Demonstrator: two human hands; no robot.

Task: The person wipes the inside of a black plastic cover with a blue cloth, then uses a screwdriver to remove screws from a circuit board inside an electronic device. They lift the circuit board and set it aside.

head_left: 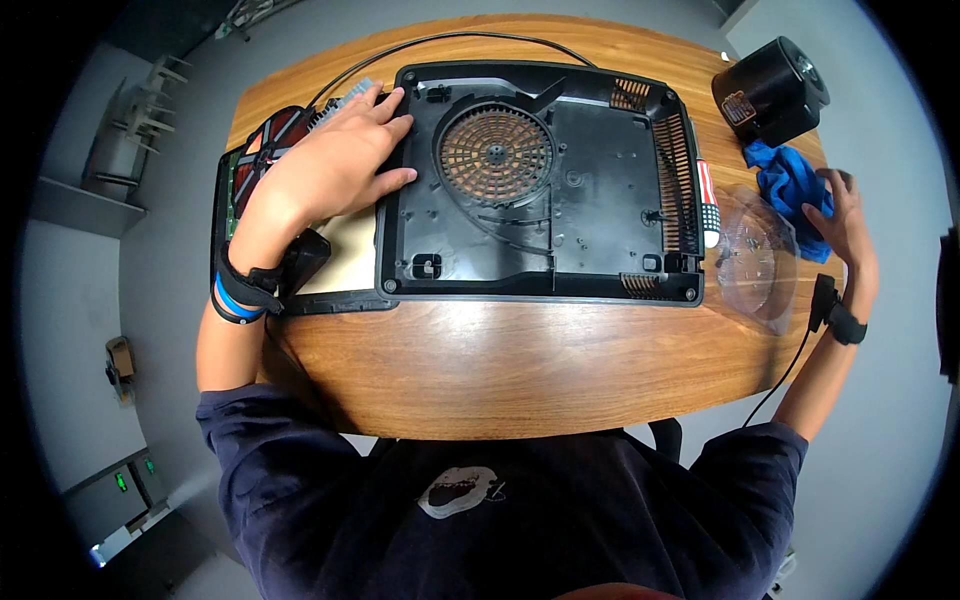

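Observation:
A black plastic casing (610,200), with a round vent grille and slotted edges, lies inner side up on the wooden table. My left hand (345,160) rests at its left edge, fingers spread and fingertips touching the rim. Beneath my left forearm is the other half of the appliance, with a copper-coloured coil (268,150) and a green circuit board (235,185) partly hidden. Out to the right, my right hand (846,220) is at a crumpled blue cloth (790,190). Its thumb and fingers are apart, the thumb over the cloth's edge.
A black cylindrical container (765,92) stands at the far right corner. A clear plastic tray (755,270) lies between casing and right forearm, near a striped red, white and blue object (709,205). A black cable (450,36) curves behind the casing. Bare wood of the table (480,370) shows in front.

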